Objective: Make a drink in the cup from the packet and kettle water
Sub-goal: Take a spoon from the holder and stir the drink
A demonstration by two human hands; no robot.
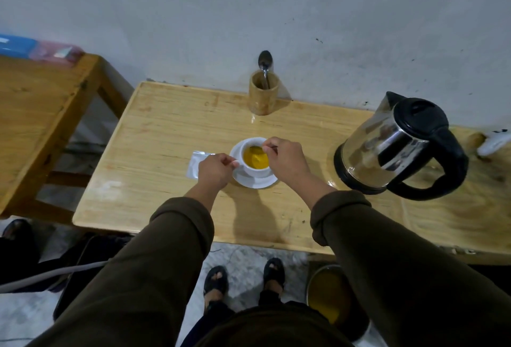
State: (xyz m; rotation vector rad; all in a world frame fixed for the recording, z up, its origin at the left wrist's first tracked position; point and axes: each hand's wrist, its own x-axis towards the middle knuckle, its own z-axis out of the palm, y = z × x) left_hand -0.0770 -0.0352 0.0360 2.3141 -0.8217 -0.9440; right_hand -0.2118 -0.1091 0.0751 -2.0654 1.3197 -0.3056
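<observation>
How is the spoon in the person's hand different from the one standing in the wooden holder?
The spoon in the cup is pinched by the right hand, lies nearly level, and its bowl dips into the yellow drink. The spoon in the holder is untouched, stands almost upright with its bowl up, clear of any liquid, in the wooden holder by the wall. Both look like dark metal spoons.

Both arms reach forward, sleeves of dark olive top pushed back to wrists. Left hand (214, 170) left of cup (255, 160), fingers curled, thumb and fingertips pinching cup handle. Right hand (286, 159) at cup's right rim, knuckles up, thumb and forefinger pinched on spoon (260, 149), spoon bowl over cup. Hands close together, not touching each other.
</observation>
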